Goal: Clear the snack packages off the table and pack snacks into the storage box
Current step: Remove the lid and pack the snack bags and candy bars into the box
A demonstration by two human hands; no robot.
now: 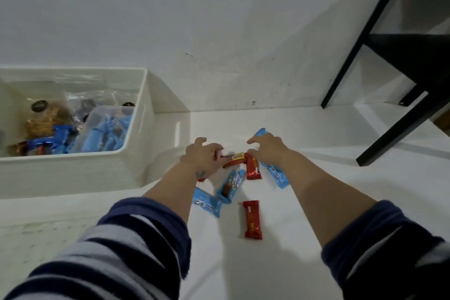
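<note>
Reaching with curled fingers, both hands (233, 153) touch a "beng-beng" bar (233, 159); grasp unclear.

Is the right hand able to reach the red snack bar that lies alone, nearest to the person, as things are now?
Probably yes. The red snack bar lies flat on the white table between the two forearms, with bare table around it and nothing on top. The right hand is farther out, so it only needs to draw back.
</note>
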